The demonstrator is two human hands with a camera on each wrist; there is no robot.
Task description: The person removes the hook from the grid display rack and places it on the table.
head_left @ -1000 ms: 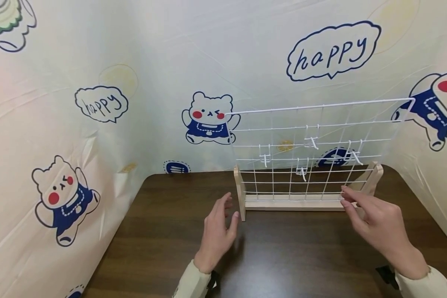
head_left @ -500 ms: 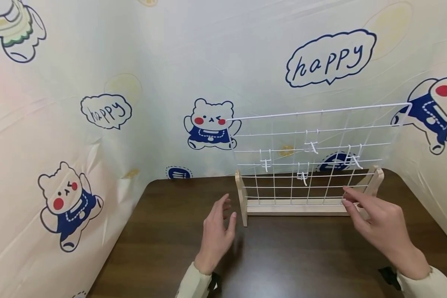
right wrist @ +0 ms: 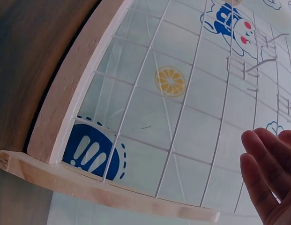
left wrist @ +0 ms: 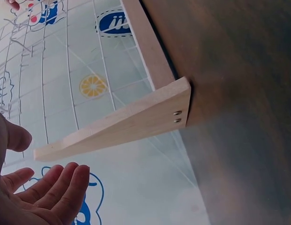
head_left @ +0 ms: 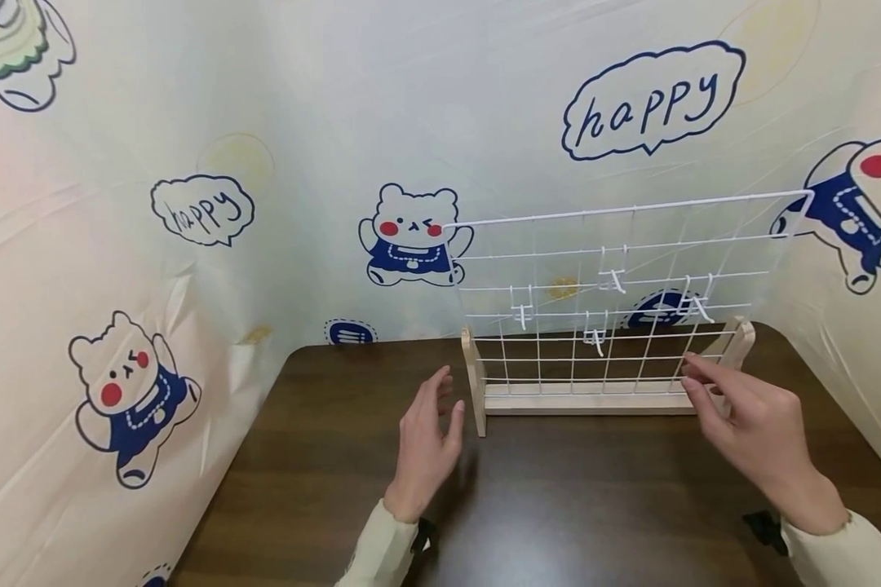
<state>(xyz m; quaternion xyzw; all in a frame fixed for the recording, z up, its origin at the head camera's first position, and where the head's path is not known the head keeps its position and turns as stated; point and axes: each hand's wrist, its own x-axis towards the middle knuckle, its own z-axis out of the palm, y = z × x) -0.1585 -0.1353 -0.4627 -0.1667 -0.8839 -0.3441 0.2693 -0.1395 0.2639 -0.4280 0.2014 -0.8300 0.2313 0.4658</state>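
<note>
The left hand (head_left: 424, 440) is beside the stand (head_left: 587, 405), apart from it. The right hand (head_left: 759, 440) is before the grid (head_left: 617, 311); contact is indeterminate. Beyond both hands, four hooks (head_left: 614, 280) hang on the grid. The table (head_left: 316, 473) lies beneath.

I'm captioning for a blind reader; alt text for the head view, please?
A white wire grid with four hooks stands in a wooden base on a brown table. A person's left hand is near its left end, the right hand near its right; cartoon-printed backdrop behind.
</note>
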